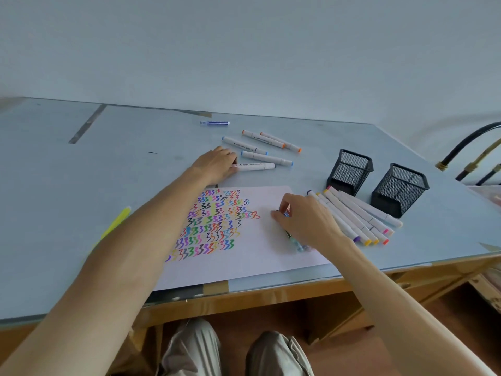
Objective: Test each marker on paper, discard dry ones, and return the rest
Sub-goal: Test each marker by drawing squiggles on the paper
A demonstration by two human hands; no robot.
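A plain pale grey-blue wall rises beyond the hands. The glass-covered pale blue tabletop has a wooden front edge; reddish-brown floor lies beneath.

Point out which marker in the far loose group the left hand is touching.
The nearest marker of that group, white-capped at its free end. The left hand covers its other end; the blue- and orange-capped ones lie beyond, untouched.

White paper, flat, left half filled with coloured zigzag strokes. Beyond its far edge, five white markers scattered loosely, capped. Fanned against its right edge, a row of white markers, coloured caps. Beyond those, two upright black mesh holders.
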